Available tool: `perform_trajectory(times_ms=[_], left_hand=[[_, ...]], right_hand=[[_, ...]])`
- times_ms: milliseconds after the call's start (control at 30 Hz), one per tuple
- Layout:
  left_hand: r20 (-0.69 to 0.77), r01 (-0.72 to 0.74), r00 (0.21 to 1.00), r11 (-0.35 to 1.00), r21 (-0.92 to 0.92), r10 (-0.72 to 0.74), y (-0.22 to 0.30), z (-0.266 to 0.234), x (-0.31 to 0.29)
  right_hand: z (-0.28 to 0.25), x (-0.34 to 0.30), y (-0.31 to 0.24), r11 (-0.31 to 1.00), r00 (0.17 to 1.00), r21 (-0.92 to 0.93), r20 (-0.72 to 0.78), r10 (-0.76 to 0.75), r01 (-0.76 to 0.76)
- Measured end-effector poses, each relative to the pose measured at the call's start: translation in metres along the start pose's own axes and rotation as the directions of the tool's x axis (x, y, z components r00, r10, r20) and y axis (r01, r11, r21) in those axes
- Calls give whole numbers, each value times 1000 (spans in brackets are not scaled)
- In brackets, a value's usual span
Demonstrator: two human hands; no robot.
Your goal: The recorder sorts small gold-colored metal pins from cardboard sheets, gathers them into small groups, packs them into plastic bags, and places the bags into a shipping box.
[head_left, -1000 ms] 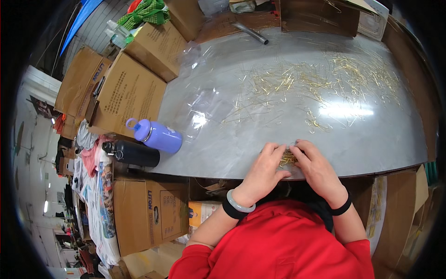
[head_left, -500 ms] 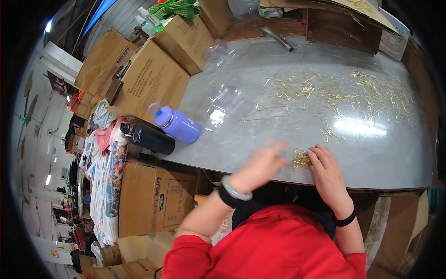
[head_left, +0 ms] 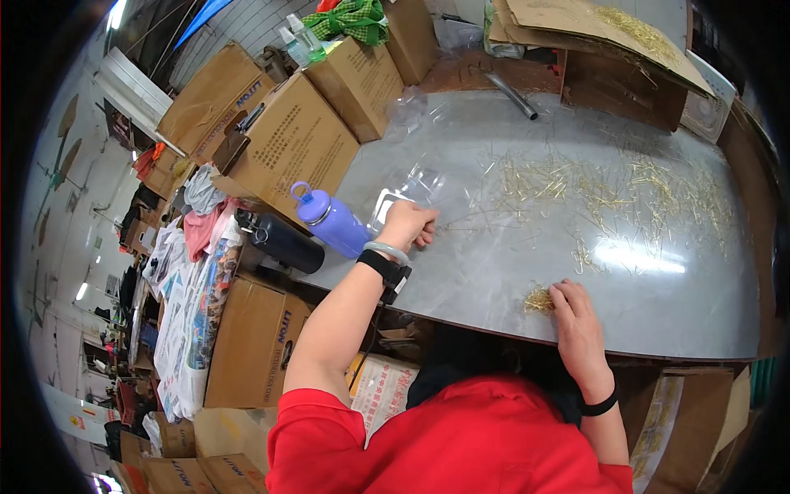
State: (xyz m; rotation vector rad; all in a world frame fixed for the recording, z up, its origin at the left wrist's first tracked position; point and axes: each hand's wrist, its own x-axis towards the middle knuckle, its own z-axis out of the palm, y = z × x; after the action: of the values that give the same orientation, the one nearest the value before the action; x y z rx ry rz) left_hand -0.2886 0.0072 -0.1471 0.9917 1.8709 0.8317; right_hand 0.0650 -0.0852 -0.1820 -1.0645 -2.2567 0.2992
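Note:
My left hand (head_left: 409,225) is over the left part of the grey tabletop, beside the purple bottle (head_left: 333,221) and the clear plastic bags (head_left: 420,179). Its fingers are curled to a pinch; whatever they hold, if anything, is too small to make out. At the near edge, my right hand (head_left: 578,325) lies with its fingers stretched out on the table. Those fingertips touch the right side of a small bunch of gold-coloured wire pieces (head_left: 539,300). Many more loose gold wire pieces (head_left: 609,193) are strewn farther back.
A black bottle (head_left: 288,243) stands left of the purple one. Cardboard boxes (head_left: 292,144) line the table's left side. A dark metal tube (head_left: 512,96) lies at the back, near a cardboard shelf (head_left: 621,86) with more wire pieces on top.
My left hand has moved left and away from me, from near the wire bunch to the plastic bags. My right hand stays by the bunch. The view has shifted slightly.

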Motion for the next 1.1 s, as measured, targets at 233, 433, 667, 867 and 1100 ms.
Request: perform_trajectory(times_ms=[233,433,667,867,1100], left_hand=[[-80,-217,971,971,96,225,15,8,-22],[-129,-504,663,567,652,737,14,21,-32],[-201,-604,693,710,361,692,4,33,-67],[264,18,939,733,-681,222,-25,118,-118],[199,-46,942,694,-718,268,-17,114,-148]], right_hand=[[1,2,-1,999,999,27,-48,-16,17],[3,2,-1,1000,999,12,-48,-3,4],[4,1,-1,1000,999,7,-51,2,-1],[2,3,-4,1000,1000,-17,-13,23,-23],[3,4,-1,999,999,8,15,33,-33]])
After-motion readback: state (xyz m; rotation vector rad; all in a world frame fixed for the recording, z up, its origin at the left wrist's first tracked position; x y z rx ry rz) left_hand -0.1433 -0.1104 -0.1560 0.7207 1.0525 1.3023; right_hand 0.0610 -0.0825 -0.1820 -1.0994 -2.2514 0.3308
